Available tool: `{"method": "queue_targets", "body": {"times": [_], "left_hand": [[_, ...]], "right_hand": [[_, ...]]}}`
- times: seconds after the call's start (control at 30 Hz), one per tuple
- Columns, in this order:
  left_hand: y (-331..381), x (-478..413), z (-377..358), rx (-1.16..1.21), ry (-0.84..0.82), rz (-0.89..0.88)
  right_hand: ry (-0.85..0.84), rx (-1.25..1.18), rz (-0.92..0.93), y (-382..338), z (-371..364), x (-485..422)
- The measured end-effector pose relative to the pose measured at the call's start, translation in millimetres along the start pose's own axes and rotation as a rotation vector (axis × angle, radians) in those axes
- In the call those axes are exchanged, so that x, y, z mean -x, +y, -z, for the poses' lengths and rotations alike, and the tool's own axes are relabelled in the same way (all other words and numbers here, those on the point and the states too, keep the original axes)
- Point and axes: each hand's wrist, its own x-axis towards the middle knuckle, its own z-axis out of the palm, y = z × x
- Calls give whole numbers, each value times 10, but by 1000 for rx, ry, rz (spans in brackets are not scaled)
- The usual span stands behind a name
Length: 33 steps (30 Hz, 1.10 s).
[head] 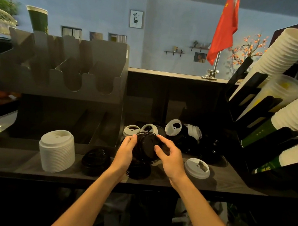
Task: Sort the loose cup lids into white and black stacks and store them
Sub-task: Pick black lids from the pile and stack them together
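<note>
Both hands, left hand (125, 151) & right hand (170, 156), grip black lid stack (146, 146) (tilted); square edges, keep nested w/ white stack (57, 150) apart

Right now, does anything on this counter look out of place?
Behind the black lid stack held by the left hand and right hand, loose lids lie jumbled, white and black mixed, some tilted. One white lid sits alone at right, away from the white stack.

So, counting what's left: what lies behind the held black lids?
Loose white lids and black lids heaped together; the held black stack, left hand and right hand cover its near part.
</note>
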Motion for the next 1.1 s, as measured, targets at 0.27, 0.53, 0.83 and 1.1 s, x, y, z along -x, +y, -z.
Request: {"method": "queue_targets", "body": {"times": [0.27,0.53,0.83,1.1], "left_hand": [[72,15,37,1,-134,-13],[102,-23,147,110,-91,-51],[37,-89,256,60,-112,-23],[-53,-70,160,121,-30,-89]], "right_hand": [[-127,258,174,-148,8,-120],[-169,22,-49,-140,-76,-177],[-229,-81,-147,-149,-61,-278],[-237,-71,-92,-218,-55,-294]]}}
